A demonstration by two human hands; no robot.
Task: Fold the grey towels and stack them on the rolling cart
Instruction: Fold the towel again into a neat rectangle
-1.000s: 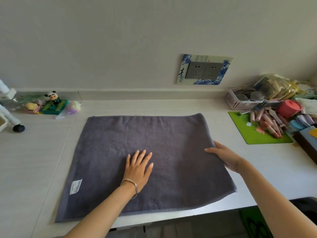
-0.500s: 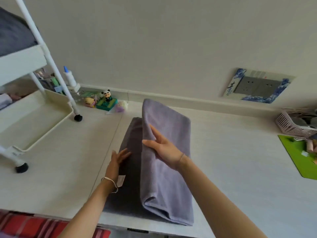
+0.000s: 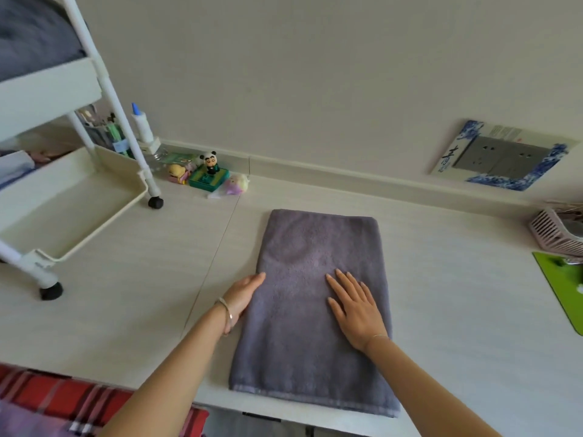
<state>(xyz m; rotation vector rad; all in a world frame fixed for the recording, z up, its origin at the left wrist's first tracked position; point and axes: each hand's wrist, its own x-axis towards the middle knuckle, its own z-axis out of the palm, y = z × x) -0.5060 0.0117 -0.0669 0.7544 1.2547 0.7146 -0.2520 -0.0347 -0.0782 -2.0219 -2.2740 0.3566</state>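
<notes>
grey towel [image 3: 303, 326] now lies on the bench [image 3: 457, 310] as a narrow long strip, near edge at the bench front, far edge toward the wall. a second ago it was spread wide and flat, left hand pressing its middle, right hand at its right edge. half a second ago the right hand was carrying the right half up and over. that fold is done now: the halves lie on each other, edges roughly lined up, and the white label no longer shows.

left hand [image 3: 243, 294] has fingers straight, lying along the towel's left edge, gripping nothing. right hand [image 3: 356, 307] is flat, palm down on top of the towel right of middle, fingers spread, gripping nothing. looks like smoothing or squaring the fold.

view has swung left too, so the rolling cart [image 3: 47, 93] shows at left, standing on the bench, well apart from the towel. its top tray already has a dark grey cloth [image 3: 34, 45] in it, probably an earlier towel; edges are hidden, can't confirm.

judgement: one lengthwise fold complete, strip likely too long for a neat stack, so probably a crosswise fold comes next, then the carry to the cart. not yet stacked.

also on the bench: panda figure [image 3: 209, 162] by the wall, green mat [image 3: 564, 288] and pink basket [image 3: 555, 234] at right.
</notes>
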